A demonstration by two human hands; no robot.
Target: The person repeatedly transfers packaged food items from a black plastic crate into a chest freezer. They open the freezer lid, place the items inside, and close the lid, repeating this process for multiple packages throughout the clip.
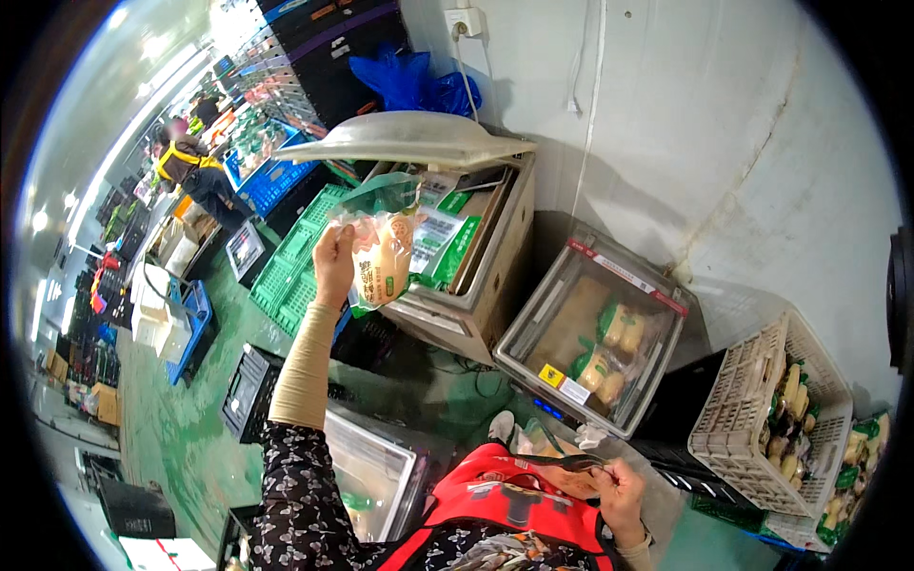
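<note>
My left hand [334, 263] grips the edge of a clear and green printed plastic food bag [385, 260] with pale pieces inside, raised beside an open vacuum sealing machine [443, 307]. Flat printed bags [439, 239] lie in that machine under its lifted clear lid [414, 135]. Low in front of the red apron, my right hand [620, 496] pinches the dark edge of another clear plastic bag [564, 475], partly hidden by the apron. Ahead of it, a second sealing machine [521, 357] has its lid down over filled bags [620, 327].
A white plastic crate [735, 407] of packed bags stands at the right. Green crates [293, 275] and a black crate [246, 392] are at the left. Another clear-lidded machine [371, 464] is near my left arm. A person [189, 171] stands far off by blue crates.
</note>
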